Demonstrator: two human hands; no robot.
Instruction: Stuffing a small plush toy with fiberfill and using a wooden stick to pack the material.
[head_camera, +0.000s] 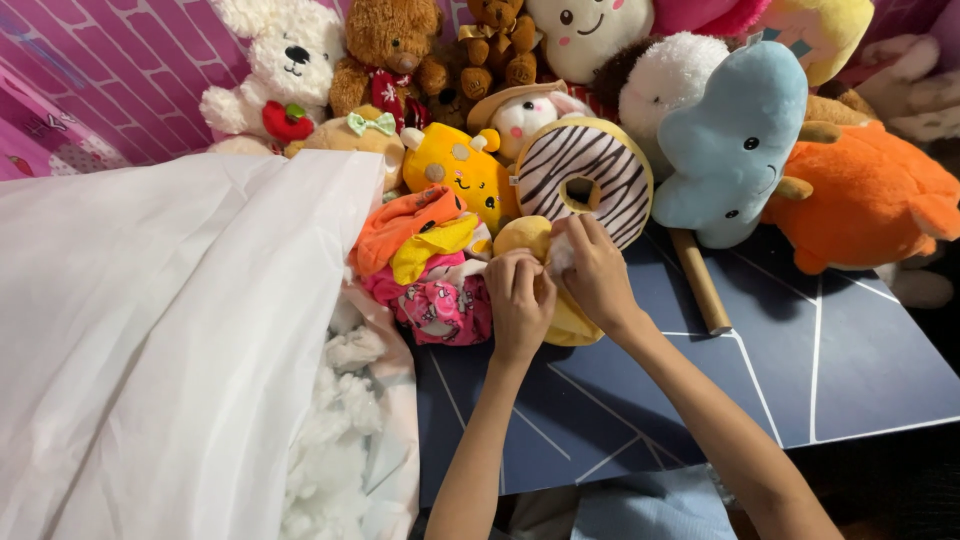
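Left hand (519, 300) and right hand (592, 272), fingers closed on a yellow plush toy (560, 322) with white stuffing (561, 256), beside striped donut plush (585, 175) and white bag (160, 340).

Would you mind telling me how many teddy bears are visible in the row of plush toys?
3: a white bear at the back left, a brown bear beside it, and a smaller brown bear further right. Others may be hidden.

Large white plastic bag (170, 340) at left, open mouth showing white stuffing (335, 440); no labels, signs, screens.
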